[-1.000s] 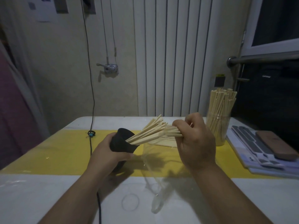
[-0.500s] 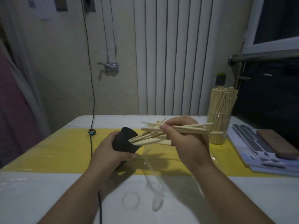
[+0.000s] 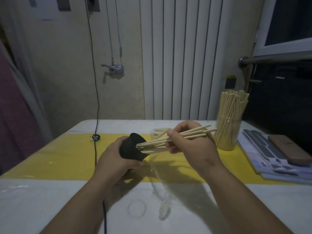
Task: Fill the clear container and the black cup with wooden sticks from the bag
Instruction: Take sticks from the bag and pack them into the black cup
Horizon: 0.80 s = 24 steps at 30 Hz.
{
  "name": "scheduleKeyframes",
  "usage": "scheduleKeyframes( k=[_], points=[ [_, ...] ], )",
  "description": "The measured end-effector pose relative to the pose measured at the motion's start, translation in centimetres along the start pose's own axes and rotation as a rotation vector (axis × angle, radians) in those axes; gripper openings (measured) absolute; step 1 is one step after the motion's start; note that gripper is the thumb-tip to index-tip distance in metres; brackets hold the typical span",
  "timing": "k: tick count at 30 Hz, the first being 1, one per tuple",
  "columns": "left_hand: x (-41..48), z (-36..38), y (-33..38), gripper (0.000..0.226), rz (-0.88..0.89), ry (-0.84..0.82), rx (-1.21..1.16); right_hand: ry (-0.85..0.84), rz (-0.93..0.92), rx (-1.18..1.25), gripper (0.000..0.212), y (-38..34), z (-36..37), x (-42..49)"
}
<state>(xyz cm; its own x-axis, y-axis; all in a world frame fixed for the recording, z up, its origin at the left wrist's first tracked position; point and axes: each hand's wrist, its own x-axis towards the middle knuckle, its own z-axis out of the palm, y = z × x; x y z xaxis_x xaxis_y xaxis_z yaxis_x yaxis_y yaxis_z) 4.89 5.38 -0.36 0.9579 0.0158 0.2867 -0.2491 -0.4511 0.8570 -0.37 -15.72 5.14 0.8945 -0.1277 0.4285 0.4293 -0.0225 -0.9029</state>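
Tabletop cloth, white with a yellow band, is spreading under both grips. On it the clear bag is lying flat, running from behind the right grip down between the two forearms. Near that grip's right but apart from it, the clear container is standing upright, packed with sticks on end. The left grip is wrapping its fingers round the black cup, holding it tilted with the mouth facing the right grip. The right grip is closing on a bundle of wooden sticks, thumb on top; the bundle's left ends are sitting inside the cup's mouth while its right ends are poking out toward the container. Below both grips, a thin clear ring is lying on the tabletop.
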Motion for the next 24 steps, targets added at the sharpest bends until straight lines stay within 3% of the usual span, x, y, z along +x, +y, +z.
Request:
scheduleKeyframes(
  k=[7,18,21,24],
  points=[
    [0.2,0.0,-0.3,0.074,0.014,-0.001,0.036,0.090,-0.037,-0.162,0.023,0.4,0.0,0.2],
    [0.2,0.0,-0.3,0.072,0.013,0.002,0.033,0.116,0.155,0.041,0.017,0.1,-1.0,0.9],
    [0.2,0.0,-0.4,0.072,0.018,-0.003,0.038,0.128,0.121,-0.108,0.010,0.4,-0.9,1.0],
    [0.2,0.0,-0.5,0.076,0.012,-0.013,0.055,0.158,0.122,-0.216,0.025,0.8,-1.1,0.9]
  ],
)
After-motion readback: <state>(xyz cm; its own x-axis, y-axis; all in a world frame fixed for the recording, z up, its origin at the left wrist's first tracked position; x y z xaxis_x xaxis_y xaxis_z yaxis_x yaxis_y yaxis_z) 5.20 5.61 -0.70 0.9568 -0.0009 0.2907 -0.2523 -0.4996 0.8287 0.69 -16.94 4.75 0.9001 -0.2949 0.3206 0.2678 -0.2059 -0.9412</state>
